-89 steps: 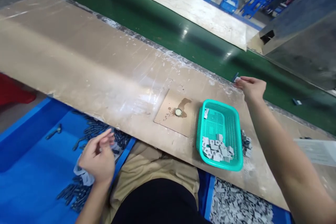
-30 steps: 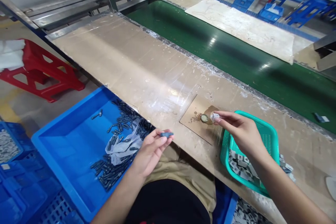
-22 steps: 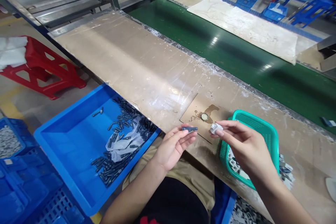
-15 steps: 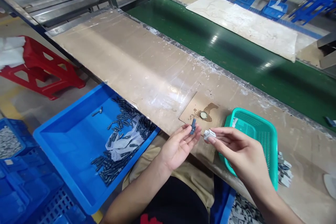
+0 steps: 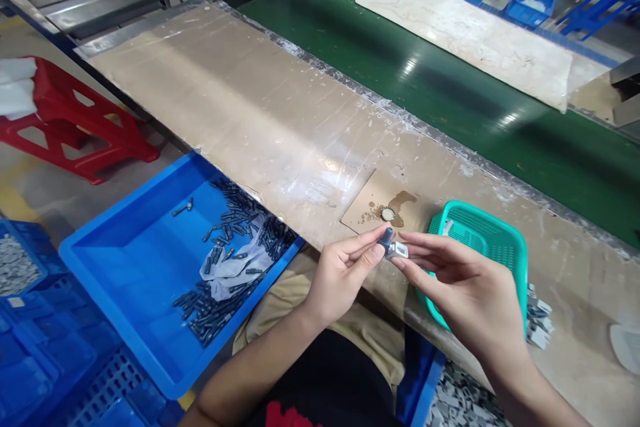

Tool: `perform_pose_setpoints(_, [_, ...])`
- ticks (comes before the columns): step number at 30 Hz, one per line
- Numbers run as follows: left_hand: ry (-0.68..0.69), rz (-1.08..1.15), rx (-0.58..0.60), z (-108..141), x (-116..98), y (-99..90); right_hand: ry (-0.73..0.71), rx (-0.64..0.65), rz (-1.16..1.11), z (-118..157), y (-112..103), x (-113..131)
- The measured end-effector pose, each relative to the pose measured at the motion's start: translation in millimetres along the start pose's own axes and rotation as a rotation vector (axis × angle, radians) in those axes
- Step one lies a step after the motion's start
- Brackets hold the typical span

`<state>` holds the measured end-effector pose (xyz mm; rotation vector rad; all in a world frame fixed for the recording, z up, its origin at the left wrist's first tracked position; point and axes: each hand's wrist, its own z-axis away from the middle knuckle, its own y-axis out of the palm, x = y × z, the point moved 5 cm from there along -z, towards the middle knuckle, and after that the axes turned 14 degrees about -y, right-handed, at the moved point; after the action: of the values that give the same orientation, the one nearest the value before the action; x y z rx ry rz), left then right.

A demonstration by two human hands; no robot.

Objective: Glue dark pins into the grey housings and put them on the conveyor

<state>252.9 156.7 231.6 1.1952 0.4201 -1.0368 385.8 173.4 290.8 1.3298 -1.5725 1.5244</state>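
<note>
My left hand [image 5: 345, 270] pinches a dark grey-blue cylindrical part [image 5: 387, 237] between thumb and fingers. Against it, my right hand [image 5: 465, 280] grips a small white and grey part [image 5: 400, 250] by its fingertips. The two parts meet, but my fingers partly hide where they touch. Just beyond them, a round cap-like disc [image 5: 388, 214] lies on a brown card [image 5: 363, 210] with a wet stain. The green basket [image 5: 523, 260] stands behind and to the right of my right hand.
A blue tray [image 5: 120, 280] at the left holds many dark parts and a crumpled white bag [image 5: 233, 267]. Grey-white pieces [image 5: 539, 323] lie right of the basket, and more fill a blue bin [image 5: 460, 397] below the table edge. A green belt [image 5: 350, 47] runs behind.
My hands have come together, bringing the dark part against the white one. My left fingers, more open before, now pinch the dark part. The view has shifted slightly.
</note>
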Motion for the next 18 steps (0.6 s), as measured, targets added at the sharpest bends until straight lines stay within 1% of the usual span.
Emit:
perform_pose_setpoints(3, [0.025,-0.183,0.008,0,-12,-0.9,-0.018,0.01,0.031,-3,-3,1])
perform_pose_setpoints(5, [0.034,-0.265,0.021,0,-18,0.4,-0.018,0.028,0.034,-5,-4,1])
perform_pose_setpoints(9, [0.077,-0.293,0.024,-3,-22,2.9,-0.028,0.009,0.024,-11,-5,1])
perform_pose_setpoints(12, [0.119,-0.331,0.0,-13,-19,3.6,-0.033,-0.016,0.023,-15,-2,-2])
perform_pose_setpoints(15, [0.184,-0.488,-0.043,-29,-15,3.6,-0.005,-0.001,0.057,-28,-2,-20])
perform_pose_setpoints(16, [0.222,-0.557,-0.073,-33,-15,2.8,0.007,0.005,0.097,-36,-7,-31])
perform_pose_setpoints(17, [0.264,-0.622,-0.12,-36,-17,0.6,0.013,-0.007,0.158,-47,-17,-43])
perform_pose_setpoints(18, [0.309,-0.675,-0.191,-36,-21,-3.7,0.021,-0.024,0.238,-60,-32,-58])
